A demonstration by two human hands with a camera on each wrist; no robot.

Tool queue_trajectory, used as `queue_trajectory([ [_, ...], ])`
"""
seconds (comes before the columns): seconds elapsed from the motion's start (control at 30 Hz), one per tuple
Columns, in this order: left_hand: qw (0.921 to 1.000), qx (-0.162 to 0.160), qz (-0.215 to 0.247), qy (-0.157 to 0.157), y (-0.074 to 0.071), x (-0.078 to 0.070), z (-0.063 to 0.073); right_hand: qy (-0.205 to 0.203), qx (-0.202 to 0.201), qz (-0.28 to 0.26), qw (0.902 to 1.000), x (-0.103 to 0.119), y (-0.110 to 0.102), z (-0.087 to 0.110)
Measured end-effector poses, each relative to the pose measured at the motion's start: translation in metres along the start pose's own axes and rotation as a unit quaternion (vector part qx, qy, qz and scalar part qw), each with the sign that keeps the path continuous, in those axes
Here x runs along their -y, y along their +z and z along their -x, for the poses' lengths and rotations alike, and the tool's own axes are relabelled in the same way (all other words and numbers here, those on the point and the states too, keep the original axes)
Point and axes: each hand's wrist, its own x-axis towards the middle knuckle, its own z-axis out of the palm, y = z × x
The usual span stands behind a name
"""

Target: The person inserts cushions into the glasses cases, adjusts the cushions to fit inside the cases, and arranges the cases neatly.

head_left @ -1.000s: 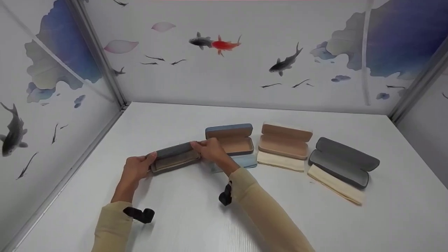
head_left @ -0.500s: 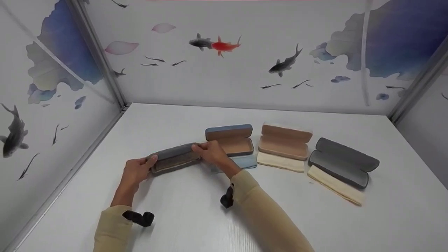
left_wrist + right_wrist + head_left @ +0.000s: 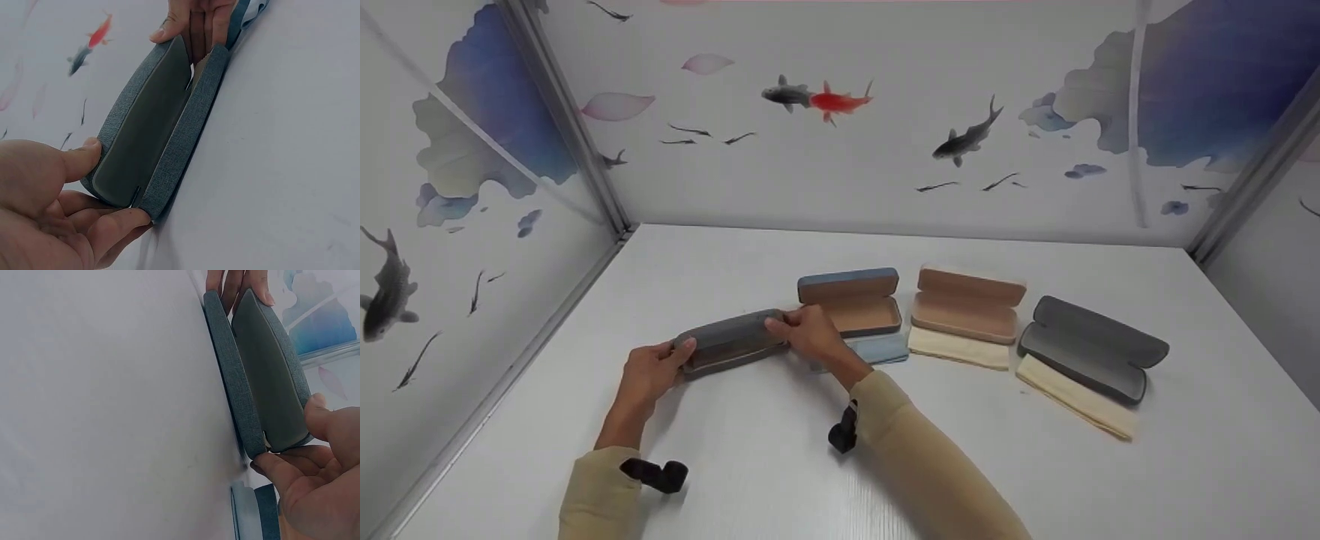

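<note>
A grey-blue glasses case (image 3: 735,341) lies at the left of the group, its lid tilted down with a narrow gap along the front. My left hand (image 3: 649,371) holds its left end, thumb on the lid and fingers low at the base. At the other end my right hand (image 3: 816,334) grips in the same way. The left wrist view shows the lid's smooth dark lining (image 3: 149,129) and a beige edge (image 3: 199,73) inside the base. In the right wrist view the base's fabric side (image 3: 236,382) sits close over the table.
Toward the right stand three open glasses cases: blue with tan lining (image 3: 874,315), tan (image 3: 966,315) and dark grey (image 3: 1084,364). Before them lie folded cloths, one light blue (image 3: 881,349) and two cream (image 3: 958,349). Printed wall panels (image 3: 840,172) enclose the white table (image 3: 757,465).
The held case's lid has come down toward its base, narrowing the front gap and hiding most of the inside. Both hands keep hold of the ends. The other cases and cloths have not moved.
</note>
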Motion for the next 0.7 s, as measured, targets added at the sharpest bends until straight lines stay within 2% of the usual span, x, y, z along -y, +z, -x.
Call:
queue_trajectory([
  [0.17, 0.9999, 0.005, -0.013, 0.010, 0.0015, 0.0035, 0.0005, -0.019, -0.008, 0.010, 0.9997, -0.0040, 0.0005, 0.0000],
  [0.5, 0.9997, 0.016, -0.006, 0.018, 0.0011, 0.0065, 0.0023, -0.019, -0.009, 0.015, 0.9997, -0.0087, 0.0028, 0.0007],
  [0.7, 0.9999, -0.007, 0.007, 0.012, 0.0021, 0.0106, 0.0022, -0.031, -0.003, 0.013, 0.9994, -0.0087, 0.0036, 0.0036],
])
